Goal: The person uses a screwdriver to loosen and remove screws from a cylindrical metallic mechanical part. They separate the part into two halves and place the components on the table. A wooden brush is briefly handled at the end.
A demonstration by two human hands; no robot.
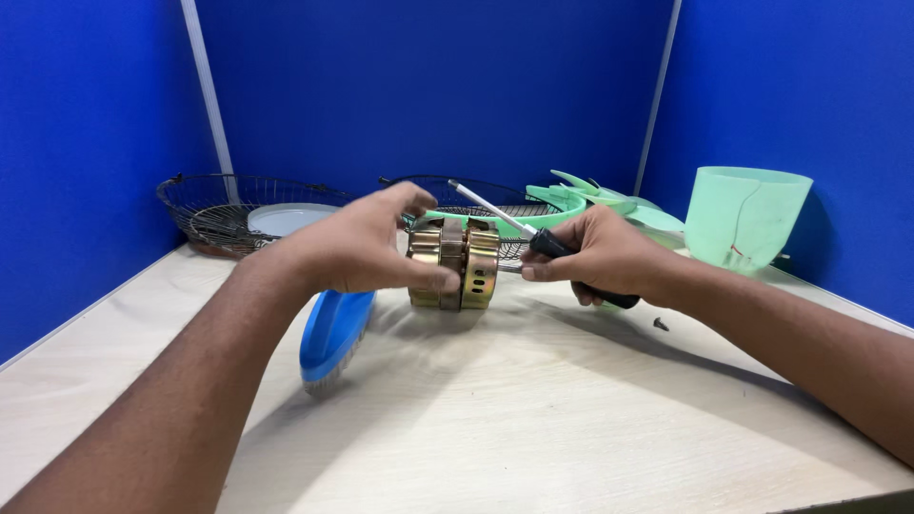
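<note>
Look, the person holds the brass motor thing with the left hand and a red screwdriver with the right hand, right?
Not quite. The head view shows the screwdriver in the right hand has a black handle, not red. The left hand does hold the brass motor part.

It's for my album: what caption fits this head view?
Left hand grips a brass motor; right hand holds a screwdriver.

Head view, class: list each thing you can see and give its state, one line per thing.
Left hand: gripping brass motor core.
Right hand: holding screwdriver.
Blue fan cover: propped on edge.
Left wire basket: holds white disc.
Green fan blades: loose.
Green housing: upright.
</note>
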